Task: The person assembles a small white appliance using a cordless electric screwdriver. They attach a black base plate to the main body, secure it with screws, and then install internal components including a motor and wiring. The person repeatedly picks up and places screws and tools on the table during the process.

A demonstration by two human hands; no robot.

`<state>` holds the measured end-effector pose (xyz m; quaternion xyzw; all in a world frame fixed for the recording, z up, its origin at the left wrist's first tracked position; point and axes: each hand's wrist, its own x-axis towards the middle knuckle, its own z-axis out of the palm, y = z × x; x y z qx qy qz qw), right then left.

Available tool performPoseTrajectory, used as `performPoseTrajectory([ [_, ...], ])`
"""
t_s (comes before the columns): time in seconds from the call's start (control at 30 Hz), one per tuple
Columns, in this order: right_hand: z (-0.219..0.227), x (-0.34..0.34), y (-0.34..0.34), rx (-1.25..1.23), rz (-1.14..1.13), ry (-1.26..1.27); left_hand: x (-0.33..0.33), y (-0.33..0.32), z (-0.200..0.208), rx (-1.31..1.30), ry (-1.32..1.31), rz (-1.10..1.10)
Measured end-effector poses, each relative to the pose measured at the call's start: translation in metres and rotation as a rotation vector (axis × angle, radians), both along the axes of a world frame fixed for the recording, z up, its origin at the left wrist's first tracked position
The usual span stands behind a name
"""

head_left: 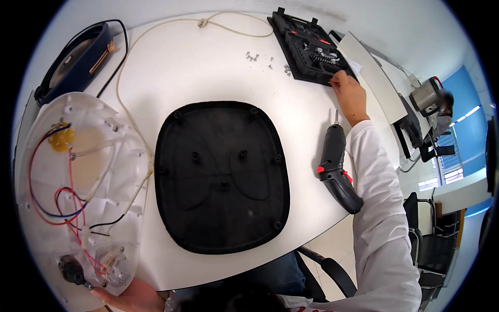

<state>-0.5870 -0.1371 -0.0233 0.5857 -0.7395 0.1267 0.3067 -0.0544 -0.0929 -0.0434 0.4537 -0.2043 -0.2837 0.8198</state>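
Note:
At the left lies a long white plastic housing (122,208), its hollow side up, with red, blue and black wires, a yellow round part (61,137) and a dark round part (71,269) inside. My left hand (134,297) grips the housing's near end, thumb over the rim, other fingers mostly hidden. Far right, my right hand (350,96) pinches at the near corner of an open black tool case (312,49); whatever is between its fingertips is too small to make out. Close to my right forearm lies a black cordless screwdriver (335,164) with red buttons.
A black rounded plastic panel (223,179) with screw posts lies mid-table. Several small screws (252,56) are scattered before the case. A pale cable (174,21) crosses the back; a dark blue round device (78,62) stands far left. A person (444,112) and chairs (434,249) are at right.

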Motion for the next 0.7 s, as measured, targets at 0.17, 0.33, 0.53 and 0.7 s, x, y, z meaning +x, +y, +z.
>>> performPoseTrajectory([
  [0.17, -0.006, 0.004, 0.002, -0.095, 0.064, -0.013, -0.006, -0.007, 0.005, -0.006, 0.009, 0.003],
  [0.33, -0.003, 0.005, -0.001, -0.018, 0.064, 0.028, -0.009, -0.008, 0.006, 0.007, 0.016, 0.02],
  [0.53, -0.009, -0.006, -0.006, -0.045, 0.133, -0.111, -0.007, -0.008, 0.008, 0.017, 0.039, 0.023],
  [0.7, -0.011, -0.008, 0.001, -0.059, 0.163, -0.213, -0.006, -0.002, 0.004, 0.017, 0.082, -0.043],
])
